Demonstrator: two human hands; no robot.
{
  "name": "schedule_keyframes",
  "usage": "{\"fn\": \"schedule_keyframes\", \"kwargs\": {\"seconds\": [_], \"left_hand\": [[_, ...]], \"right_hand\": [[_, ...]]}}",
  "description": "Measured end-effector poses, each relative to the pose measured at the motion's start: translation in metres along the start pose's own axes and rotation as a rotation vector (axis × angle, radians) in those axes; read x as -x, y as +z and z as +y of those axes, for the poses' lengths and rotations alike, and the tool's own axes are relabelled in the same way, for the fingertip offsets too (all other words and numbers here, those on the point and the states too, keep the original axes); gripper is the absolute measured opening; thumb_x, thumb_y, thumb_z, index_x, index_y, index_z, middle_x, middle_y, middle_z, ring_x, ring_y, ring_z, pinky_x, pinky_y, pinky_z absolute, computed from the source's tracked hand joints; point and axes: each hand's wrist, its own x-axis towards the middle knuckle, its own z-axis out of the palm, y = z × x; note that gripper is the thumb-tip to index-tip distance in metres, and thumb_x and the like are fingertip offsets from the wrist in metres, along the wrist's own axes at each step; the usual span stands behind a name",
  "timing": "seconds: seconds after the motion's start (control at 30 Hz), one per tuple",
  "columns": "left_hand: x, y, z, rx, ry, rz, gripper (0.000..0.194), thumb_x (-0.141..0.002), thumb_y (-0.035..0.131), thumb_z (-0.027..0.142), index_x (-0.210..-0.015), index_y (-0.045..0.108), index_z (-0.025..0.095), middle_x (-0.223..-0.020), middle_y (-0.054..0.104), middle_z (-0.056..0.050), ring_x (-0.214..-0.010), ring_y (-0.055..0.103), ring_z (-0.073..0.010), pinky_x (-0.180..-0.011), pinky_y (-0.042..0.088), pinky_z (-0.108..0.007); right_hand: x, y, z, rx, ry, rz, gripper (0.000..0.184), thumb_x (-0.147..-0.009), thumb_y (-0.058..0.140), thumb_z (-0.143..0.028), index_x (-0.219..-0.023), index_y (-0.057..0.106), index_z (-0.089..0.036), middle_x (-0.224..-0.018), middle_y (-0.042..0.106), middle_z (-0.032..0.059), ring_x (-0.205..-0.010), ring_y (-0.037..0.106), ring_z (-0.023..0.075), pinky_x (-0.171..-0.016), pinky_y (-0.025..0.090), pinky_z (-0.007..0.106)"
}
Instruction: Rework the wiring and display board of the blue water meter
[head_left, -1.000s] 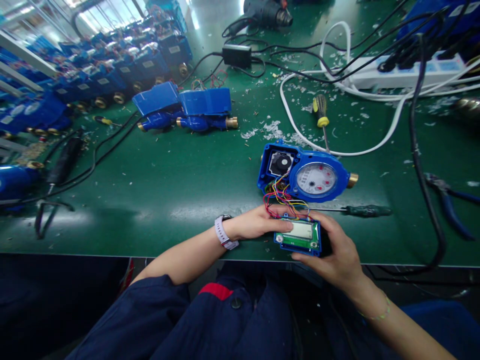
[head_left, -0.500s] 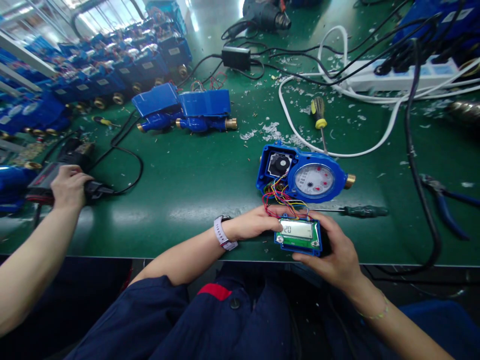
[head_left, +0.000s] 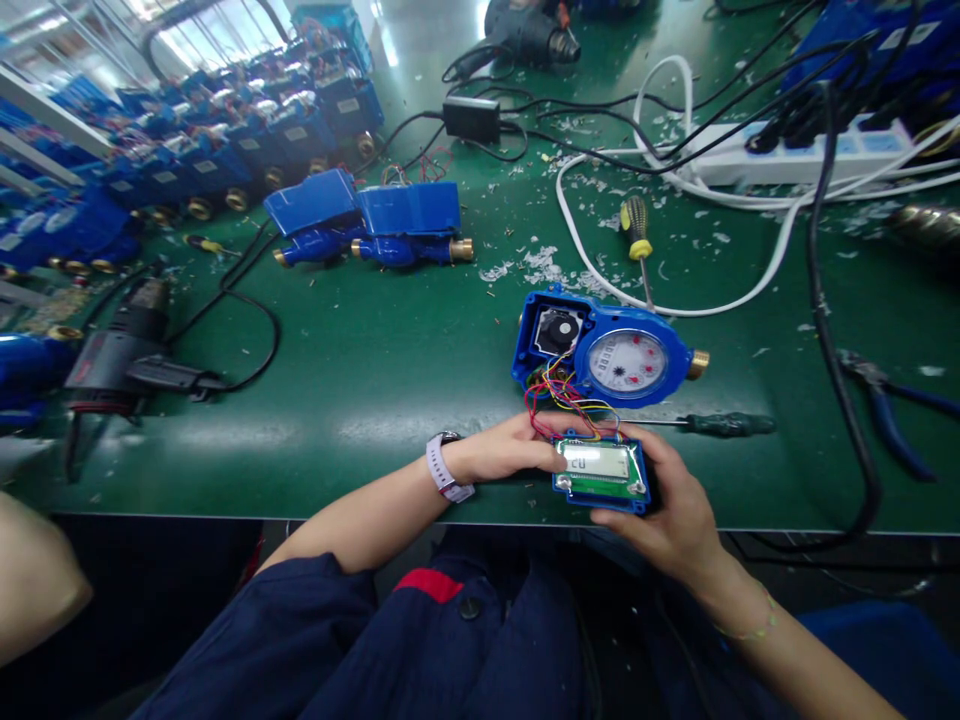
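Note:
Near the table's front edge, my right hand [head_left: 675,500] grips a display module [head_left: 600,485], a small blue-framed green circuit board with a lit screen. My left hand [head_left: 517,447] holds the module's left side, its thumb at the screen's left edge and its other fingers partly hidden behind. Thin red, yellow and dark wires [head_left: 562,395] run from the module to a blue water meter [head_left: 679,335] lying just beyond. The meter's side box is uncovered, showing a black round part, and its round dial faces up. A dark-handled screwdriver [head_left: 727,425] lies right of the module.
A yellow-and-black screwdriver [head_left: 637,230] lies behind the meter, and pliers [head_left: 885,410] are at right. A heat gun [head_left: 120,350] rests at left, by a co-worker's arm [head_left: 34,580]. Two blue meters [head_left: 409,215], a power strip [head_left: 810,150], cables and plastic scraps lie farther back.
The co-worker's hand has let go of the heat gun at left and drawn back toward the table's edge. The module in my hands has shifted very slightly right.

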Motion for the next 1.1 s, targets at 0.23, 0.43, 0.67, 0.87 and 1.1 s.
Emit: {"fn": "schedule_keyframes", "kwargs": {"seconds": [0.23, 0.43, 0.67, 0.87, 1.1], "left_hand": [[0.002, 0.002, 0.001, 0.055, -0.048, -0.104, 0.077, -0.061, 0.087, 0.043, -0.128, 0.059, 0.019, -0.126, 0.065, -0.013, -0.112, 0.063, -0.0239, -0.102, 0.043, -0.039], [-0.003, 0.004, 0.002, 0.052, 0.005, -0.126, 0.086, -0.052, 0.092, 0.042, -0.128, 0.059, 0.019, -0.131, 0.062, -0.014, -0.119, 0.060, -0.0265, -0.107, 0.039, -0.038], [0.001, -0.004, 0.000, -0.033, 0.062, -0.146, 0.092, -0.056, 0.091, 0.033, -0.137, 0.048, 0.022, -0.132, 0.060, -0.014, -0.122, 0.057, -0.0274, -0.108, 0.037, -0.041], [0.003, -0.008, 0.004, -0.269, 0.144, -0.154, 0.086, -0.055, 0.091, 0.028, -0.130, 0.048, 0.023, -0.133, 0.055, -0.012, -0.127, 0.051, -0.0281, -0.107, 0.037, -0.041], [0.005, -0.009, -0.005, -0.330, 0.235, -0.137, 0.075, -0.061, 0.088, 0.025, -0.123, 0.047, 0.023, -0.127, 0.057, -0.013, -0.117, 0.058, -0.0270, -0.098, 0.045, -0.040]], "right_hand": [[0.005, 0.002, 0.004, 0.031, 0.008, -0.011, 0.076, -0.095, 0.031, -0.069, -0.151, 0.029, -0.017, -0.124, 0.061, 0.0166, -0.105, 0.066, 0.0298, -0.083, 0.058, 0.040], [0.000, 0.007, 0.006, 0.010, -0.044, -0.032, 0.074, -0.098, 0.019, -0.065, -0.155, 0.024, -0.017, -0.133, 0.056, 0.0168, -0.119, 0.059, 0.0284, -0.093, 0.054, 0.041], [-0.005, 0.010, 0.006, 0.058, -0.048, -0.033, 0.069, -0.099, 0.023, -0.063, -0.156, 0.021, -0.023, -0.134, 0.056, 0.0146, -0.115, 0.061, 0.0270, -0.090, 0.055, 0.042], [-0.002, 0.010, 0.004, -0.021, 0.034, 0.060, 0.061, -0.100, 0.040, -0.053, -0.151, 0.030, -0.022, -0.118, 0.065, 0.0123, -0.084, 0.067, 0.0202, -0.073, 0.057, 0.035], [0.002, -0.006, 0.011, 0.119, 0.112, 0.361, 0.031, -0.094, 0.053, -0.023, -0.124, 0.057, -0.022, -0.115, 0.064, 0.0098, -0.110, 0.058, 0.0266, -0.097, 0.046, 0.046]]}}
